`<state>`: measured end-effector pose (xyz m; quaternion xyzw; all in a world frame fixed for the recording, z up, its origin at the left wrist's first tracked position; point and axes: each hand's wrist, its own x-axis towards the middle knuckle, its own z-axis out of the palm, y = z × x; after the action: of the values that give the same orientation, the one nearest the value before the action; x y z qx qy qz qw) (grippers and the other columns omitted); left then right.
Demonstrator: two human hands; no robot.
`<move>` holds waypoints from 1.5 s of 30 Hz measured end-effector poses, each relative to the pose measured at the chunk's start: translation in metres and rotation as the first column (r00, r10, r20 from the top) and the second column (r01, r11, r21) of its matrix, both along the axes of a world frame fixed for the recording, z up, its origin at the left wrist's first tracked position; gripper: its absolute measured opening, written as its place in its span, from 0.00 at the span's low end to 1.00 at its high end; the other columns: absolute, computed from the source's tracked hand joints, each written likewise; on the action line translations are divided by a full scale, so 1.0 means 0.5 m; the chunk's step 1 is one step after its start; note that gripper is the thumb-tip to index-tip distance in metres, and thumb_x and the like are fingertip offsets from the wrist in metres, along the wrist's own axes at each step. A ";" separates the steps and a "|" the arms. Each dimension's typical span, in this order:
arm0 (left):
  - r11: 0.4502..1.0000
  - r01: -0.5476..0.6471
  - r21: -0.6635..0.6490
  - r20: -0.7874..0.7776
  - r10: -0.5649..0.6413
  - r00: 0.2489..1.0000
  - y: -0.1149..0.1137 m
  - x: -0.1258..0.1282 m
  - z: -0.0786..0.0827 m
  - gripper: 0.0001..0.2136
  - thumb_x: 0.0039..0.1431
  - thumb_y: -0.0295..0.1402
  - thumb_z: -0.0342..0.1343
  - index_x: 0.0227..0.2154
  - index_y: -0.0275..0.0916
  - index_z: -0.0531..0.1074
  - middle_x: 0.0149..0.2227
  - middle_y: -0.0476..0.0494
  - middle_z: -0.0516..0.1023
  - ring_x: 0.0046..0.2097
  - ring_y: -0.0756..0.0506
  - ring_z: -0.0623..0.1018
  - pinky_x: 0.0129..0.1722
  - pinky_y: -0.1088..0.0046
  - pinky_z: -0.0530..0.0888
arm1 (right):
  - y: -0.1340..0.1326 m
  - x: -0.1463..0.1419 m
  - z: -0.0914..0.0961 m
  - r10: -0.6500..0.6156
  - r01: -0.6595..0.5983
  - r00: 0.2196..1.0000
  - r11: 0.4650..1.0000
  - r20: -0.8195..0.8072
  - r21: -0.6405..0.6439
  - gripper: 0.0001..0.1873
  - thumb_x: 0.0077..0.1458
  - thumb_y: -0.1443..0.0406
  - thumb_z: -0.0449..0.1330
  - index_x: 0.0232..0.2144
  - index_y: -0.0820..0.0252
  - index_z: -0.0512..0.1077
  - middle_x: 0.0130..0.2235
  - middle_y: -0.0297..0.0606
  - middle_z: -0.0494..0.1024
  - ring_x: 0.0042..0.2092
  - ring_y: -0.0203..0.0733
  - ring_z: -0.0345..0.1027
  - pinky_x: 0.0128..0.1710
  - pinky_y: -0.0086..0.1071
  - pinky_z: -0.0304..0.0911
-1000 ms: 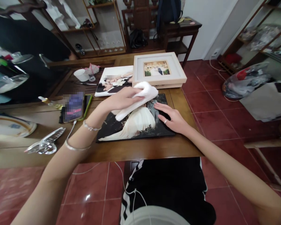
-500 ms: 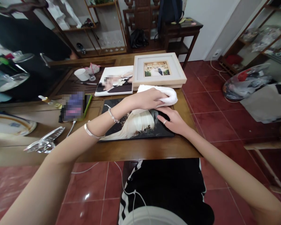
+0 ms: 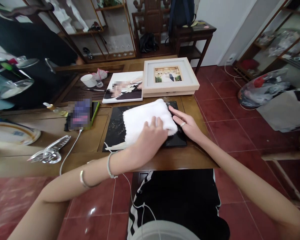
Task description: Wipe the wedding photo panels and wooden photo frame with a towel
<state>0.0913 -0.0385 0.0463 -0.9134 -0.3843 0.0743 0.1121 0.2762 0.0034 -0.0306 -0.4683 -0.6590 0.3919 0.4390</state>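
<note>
A dark photo panel lies flat on the wooden table, much of it covered by a folded white towel. My left hand presses on the towel's near side, its fingers bent into the cloth. At the panel's right edge rests my right hand, with fingers stretched out and apart, touching the panel close to the towel. Behind the panel are a white-edged photo board and a pale wooden picture frame with a small photo in it.
To the left are a phone with a white cable, a dropper bottle, a clear hair claw and a white cup. A plastic bag stands on the red tiled floor. Another person's dark clothing shows across the table.
My left hand has brought the towel from the panel's far edge toward me, and the towel now lies spread over the middle. My right hand stays at the right edge, shifted slightly.
</note>
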 end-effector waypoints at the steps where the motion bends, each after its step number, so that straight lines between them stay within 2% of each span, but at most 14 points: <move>1: 0.999 0.034 0.027 -0.001 -0.034 0.999 -0.015 0.011 -0.005 0.18 0.63 0.19 0.42 0.46 0.32 0.76 0.55 0.25 0.72 0.57 0.30 0.74 0.47 0.55 0.76 | -0.002 0.000 -0.001 0.001 -0.001 1.000 1.000 0.006 -0.010 0.26 0.62 0.53 0.54 0.60 0.51 0.66 0.64 0.35 0.65 0.66 0.48 0.56 0.67 0.46 0.49; 3: 0.993 0.103 0.061 -0.012 -0.102 0.995 -0.040 0.026 -0.013 0.17 0.64 0.21 0.44 0.48 0.31 0.76 0.59 0.25 0.69 0.60 0.28 0.70 0.52 0.51 0.74 | -0.005 0.000 -0.005 -0.002 0.002 1.000 1.000 0.001 -0.023 0.28 0.63 0.51 0.52 0.62 0.50 0.64 0.66 0.33 0.62 0.67 0.48 0.54 0.68 0.45 0.48; 5: 0.983 0.165 0.079 -0.024 -0.164 0.986 -0.062 0.029 -0.019 0.16 0.63 0.22 0.46 0.47 0.31 0.76 0.59 0.25 0.70 0.60 0.27 0.70 0.52 0.50 0.74 | -0.006 -0.001 -0.008 -0.005 0.005 1.000 1.000 0.000 -0.018 0.28 0.64 0.50 0.50 0.63 0.49 0.62 0.67 0.31 0.60 0.68 0.47 0.53 0.68 0.44 0.48; 9: 0.953 0.292 0.084 0.016 -0.294 0.956 -0.106 0.001 -0.023 0.12 0.61 0.24 0.50 0.41 0.31 0.79 0.57 0.24 0.71 0.59 0.28 0.72 0.51 0.53 0.75 | -0.005 -0.004 -0.006 0.002 -0.008 0.995 0.998 0.098 0.063 0.26 0.66 0.52 0.48 0.62 0.51 0.64 0.66 0.33 0.62 0.67 0.43 0.53 0.69 0.43 0.46; 11: 0.948 0.315 0.034 0.053 -0.317 0.947 -0.120 -0.025 -0.016 0.09 0.60 0.27 0.54 0.36 0.34 0.80 0.57 0.27 0.72 0.58 0.30 0.72 0.52 0.56 0.75 | -0.007 -0.006 -0.002 0.004 -0.025 0.983 0.993 0.183 0.115 0.25 0.66 0.54 0.47 0.61 0.51 0.65 0.66 0.34 0.62 0.67 0.43 0.53 0.69 0.44 0.46; 14: 0.940 0.320 -0.118 0.093 -0.311 0.946 -0.124 -0.076 0.010 0.05 0.57 0.25 0.58 0.31 0.39 0.79 0.55 0.33 0.75 0.57 0.35 0.75 0.50 0.64 0.76 | -0.009 -0.008 0.003 0.020 -0.074 0.953 0.983 0.303 0.170 0.25 0.64 0.58 0.51 0.62 0.48 0.63 0.67 0.33 0.60 0.67 0.46 0.53 0.68 0.48 0.49; 17: 0.935 0.262 -0.240 0.139 -0.234 0.962 -0.118 -0.138 0.031 0.15 0.50 0.15 0.56 0.34 0.41 0.78 0.57 0.39 0.74 0.57 0.40 0.75 0.49 0.70 0.77 | -0.011 -0.007 0.001 0.017 -0.093 0.934 0.976 0.358 0.198 0.27 0.61 0.61 0.54 0.63 0.47 0.62 0.67 0.33 0.59 0.67 0.48 0.53 0.67 0.50 0.50; 20: 0.954 0.117 -0.275 0.181 -0.068 0.981 -0.111 -0.203 0.025 0.22 0.46 0.11 0.51 0.38 0.42 0.77 0.62 0.42 0.68 0.56 0.40 0.76 0.50 0.67 0.77 | -0.013 -0.008 -0.001 -0.014 -0.064 0.929 0.978 0.370 0.198 0.26 0.61 0.62 0.54 0.61 0.50 0.65 0.67 0.35 0.59 0.67 0.48 0.55 0.67 0.49 0.51; 24: 0.951 -0.109 -0.288 0.197 0.170 0.966 -0.091 -0.277 -0.013 0.16 0.57 0.18 0.46 0.37 0.39 0.77 0.63 0.37 0.66 0.52 0.36 0.79 0.48 0.57 0.78 | -0.017 -0.010 0.001 -0.050 -0.026 0.930 0.979 0.365 0.201 0.25 0.59 0.63 0.56 0.59 0.50 0.67 0.66 0.36 0.60 0.66 0.49 0.57 0.66 0.51 0.54; 30: 0.960 -0.237 -0.148 0.466 0.279 0.839 -0.056 -0.353 -0.079 0.11 0.62 0.28 0.45 0.34 0.40 0.74 0.65 0.40 0.63 0.61 0.36 0.70 0.59 0.54 0.70 | -0.019 -0.014 0.003 -0.063 -0.017 0.926 0.978 0.372 0.206 0.24 0.59 0.63 0.56 0.59 0.49 0.68 0.66 0.35 0.61 0.66 0.49 0.58 0.66 0.53 0.54; 35: 0.963 -0.264 -0.061 0.611 0.245 0.753 -0.057 -0.364 -0.134 0.08 0.61 0.26 0.49 0.30 0.41 0.71 0.64 0.41 0.66 0.65 0.39 0.65 0.63 0.50 0.65 | -0.019 -0.010 0.001 -0.065 -0.026 0.916 0.975 0.397 0.221 0.24 0.60 0.63 0.55 0.59 0.50 0.68 0.66 0.35 0.61 0.66 0.49 0.57 0.66 0.52 0.54; 39: 0.947 -0.322 0.009 0.671 0.233 0.704 -0.055 -0.353 -0.162 0.08 0.61 0.29 0.54 0.25 0.41 0.68 0.62 0.40 0.68 0.63 0.39 0.69 0.62 0.52 0.68 | -0.021 -0.007 0.002 -0.056 -0.056 0.901 0.969 0.430 0.243 0.24 0.61 0.63 0.55 0.60 0.52 0.67 0.67 0.36 0.58 0.66 0.49 0.55 0.66 0.50 0.54; 42: 0.939 -0.340 0.047 0.676 0.221 0.703 -0.049 -0.343 -0.163 0.08 0.60 0.29 0.55 0.24 0.40 0.70 0.61 0.38 0.70 0.61 0.38 0.70 0.61 0.52 0.69 | -0.022 -0.008 0.005 -0.039 -0.079 0.896 0.967 0.443 0.244 0.24 0.61 0.63 0.54 0.59 0.51 0.67 0.67 0.36 0.58 0.66 0.48 0.56 0.66 0.50 0.55; 45: 0.965 -0.262 0.030 0.612 0.189 0.768 -0.043 -0.328 -0.145 0.09 0.60 0.25 0.52 0.26 0.41 0.73 0.59 0.42 0.73 0.63 0.39 0.68 0.62 0.49 0.66 | -0.022 -0.009 0.008 -0.034 -0.080 0.893 0.969 0.449 0.233 0.23 0.62 0.63 0.54 0.58 0.52 0.68 0.67 0.36 0.59 0.66 0.48 0.56 0.66 0.50 0.55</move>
<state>-0.0727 -0.0597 -0.0262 -0.8282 -0.5103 -0.2300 0.0257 0.2715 -0.0078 -0.0265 -0.4807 -0.7914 0.1937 0.3243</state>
